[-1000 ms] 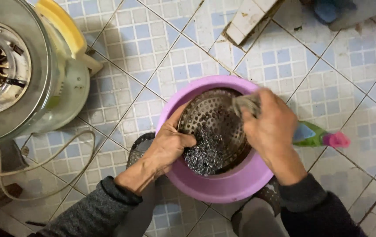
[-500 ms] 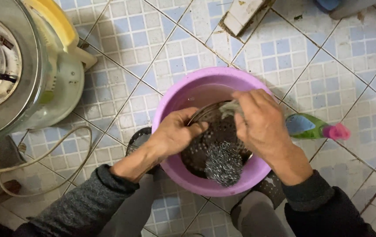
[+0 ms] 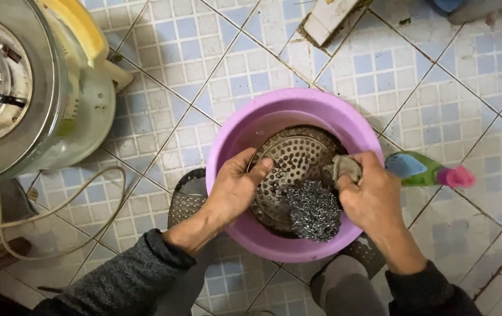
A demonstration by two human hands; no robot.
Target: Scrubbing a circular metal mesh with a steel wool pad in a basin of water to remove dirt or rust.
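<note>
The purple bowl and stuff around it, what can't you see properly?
Head view only:
- Bottom of the purple plastic bowl: hidden by the round perforated metal disc.
- Right hand fingertips: behind a grey cloth.
- Green spray bottle: partly behind the bowl.
- Round metal appliance: cut off at left edge.

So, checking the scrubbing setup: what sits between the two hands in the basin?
In the head view, a steel wool pad lies on the perforated metal disc, between left hand and right hand.

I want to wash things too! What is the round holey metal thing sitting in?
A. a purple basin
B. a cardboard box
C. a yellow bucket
A: the perforated metal disc sits inside the purple basin, gripped by the left hand.
</note>
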